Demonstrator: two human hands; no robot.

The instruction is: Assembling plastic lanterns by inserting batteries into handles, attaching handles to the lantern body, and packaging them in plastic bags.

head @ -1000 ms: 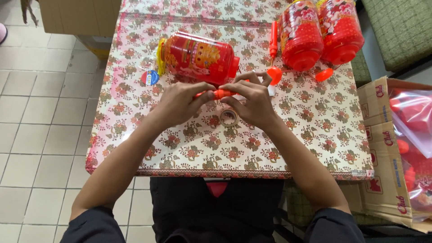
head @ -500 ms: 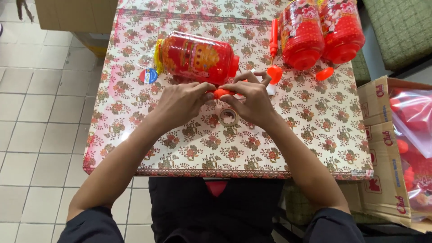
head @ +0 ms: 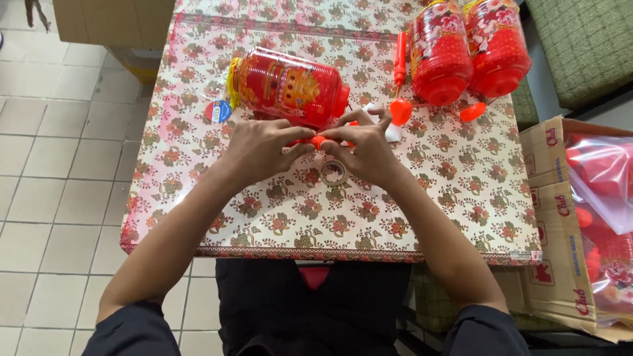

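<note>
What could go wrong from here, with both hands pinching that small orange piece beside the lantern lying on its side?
1. The red plastic lantern lies on its side, touching the left hand; a nudge might roll it.
2. The small orange piece, pinched with the right hand, might slip.
3. The tape roll sits under the wrists and could be knocked away.

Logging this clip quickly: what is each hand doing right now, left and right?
Left hand: fingers closed on one end of a small orange stick.
Right hand: fingers pinched on the stick's other end, beside the red lantern.
</note>
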